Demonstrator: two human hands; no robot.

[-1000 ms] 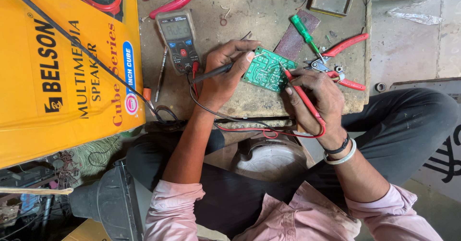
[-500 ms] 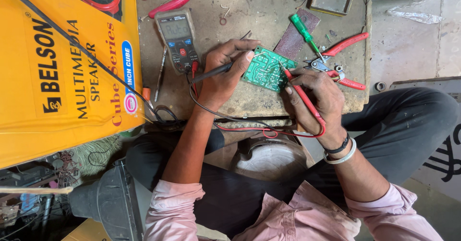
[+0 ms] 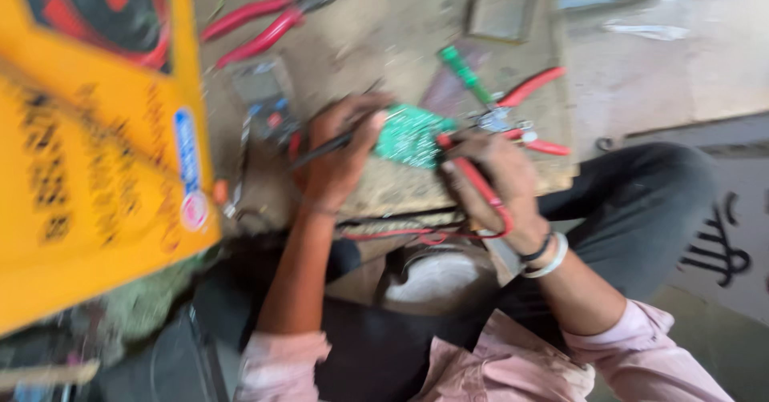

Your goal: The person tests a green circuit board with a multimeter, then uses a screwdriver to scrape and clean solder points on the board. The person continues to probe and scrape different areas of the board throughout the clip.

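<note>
Your left hand (image 3: 340, 158) pinches the thin black probe (image 3: 320, 147), your right hand (image 3: 493, 178) the red probe (image 3: 473, 179); through the blur, either tip could seemingly slip and bridge contacts on the small green circuit board (image 3: 412, 135) mid-frame.

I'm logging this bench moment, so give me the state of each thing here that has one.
left hand: holds the black probe, tip at the board
right hand: holds the red probe, tip at the board
green circuit board: flat on the bench, bare
multimeter: face up, reading blurred
red pliers: lying untouched
green screwdriver: lying untouched
</note>
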